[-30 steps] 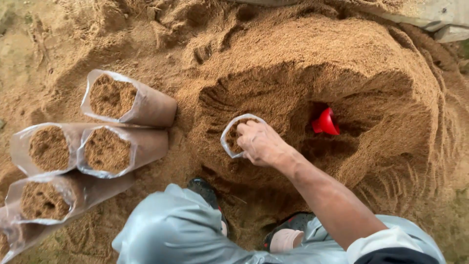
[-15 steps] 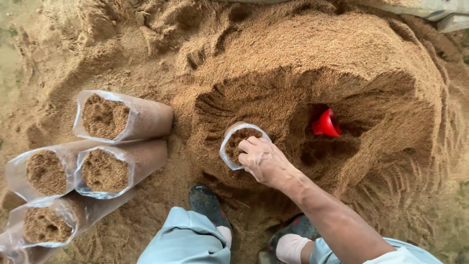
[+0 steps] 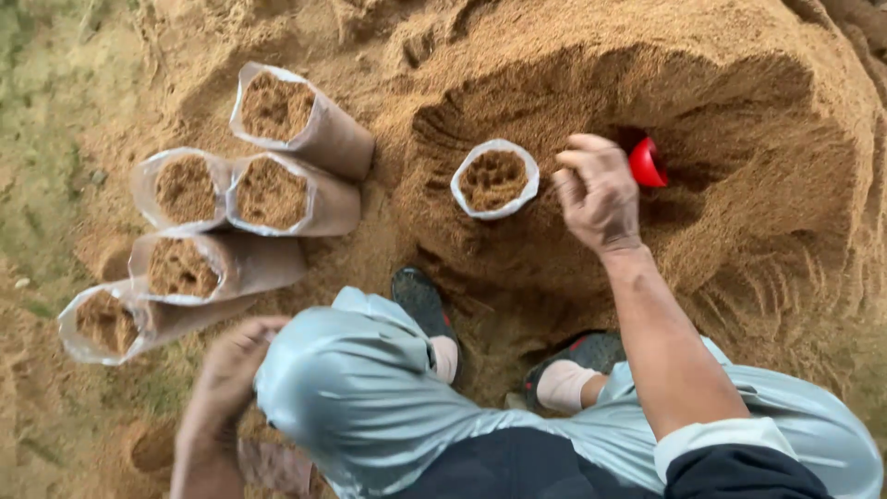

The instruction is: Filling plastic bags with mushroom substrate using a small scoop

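While the person crouches before a big mound of brown sawdust-like material [image 3: 573, 65], the right hand [image 3: 599, 192] hangs over the hollow scooped into the mound's face, its fingers loosely curled and holding nothing that can be seen. Just to that hand's left, apart from it, stands a small clear plastic bag filled with the brown material [image 3: 494, 178], upright in the hollow with its round mouth open to the camera. Just beside the right hand's fingertips, on the other side, a red plastic scoop [image 3: 648, 163] lies half buried in the hollow's dark back wall; whether the fingers touch it cannot be told. The left hand [image 3: 233, 365] is low at the person's knee, over the sandy ground [image 3: 55, 185], blurred, so its grip cannot be told. Well to the left of the mound lie five filled clear plastic bags [image 3: 268, 194] on their sides, mouths open, packed close together in a loose row. The person's pale blue trousers [image 3: 370, 388] and dark shoes [image 3: 420, 298] fill the bottom of the view.
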